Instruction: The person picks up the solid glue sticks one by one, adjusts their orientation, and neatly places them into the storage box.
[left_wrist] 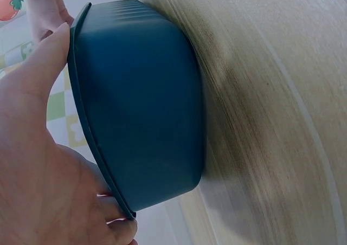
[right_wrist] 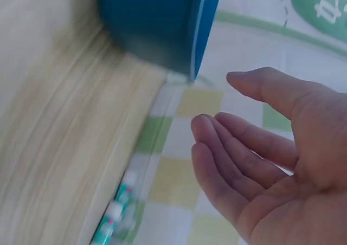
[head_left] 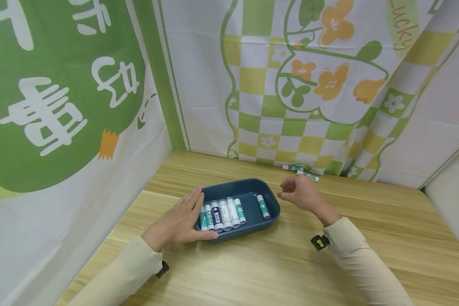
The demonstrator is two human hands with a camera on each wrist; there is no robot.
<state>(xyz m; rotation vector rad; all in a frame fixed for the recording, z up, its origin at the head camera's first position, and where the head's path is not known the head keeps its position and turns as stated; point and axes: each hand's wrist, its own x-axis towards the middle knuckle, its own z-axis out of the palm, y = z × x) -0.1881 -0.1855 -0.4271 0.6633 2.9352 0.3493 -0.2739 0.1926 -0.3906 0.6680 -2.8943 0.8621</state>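
A dark blue plastic bin (head_left: 248, 227) stands on the table. My left hand (head_left: 179, 221) holds its left end, thumb along the near rim and fingers at the far rim; the left wrist view shows that hand (left_wrist: 49, 147) with fingertips bent over the rim. Several glue sticks (head_left: 224, 214) lie side by side in the bin's left part, with white, teal and dark blue labels. Another glue stick (head_left: 263, 207) lies apart at the right end. My right hand (head_left: 302, 193) hovers just right of the bin, fingers loosely bent, nothing in them (right_wrist: 271, 158).
Two teal-and-white glue sticks (head_left: 307, 176) lie at the table's back edge against the patterned curtain (head_left: 267, 127), beyond my right hand. A printed cloth wall (head_left: 145, 148) stands at the left. The wooden table (head_left: 290, 272) extends around the bin.
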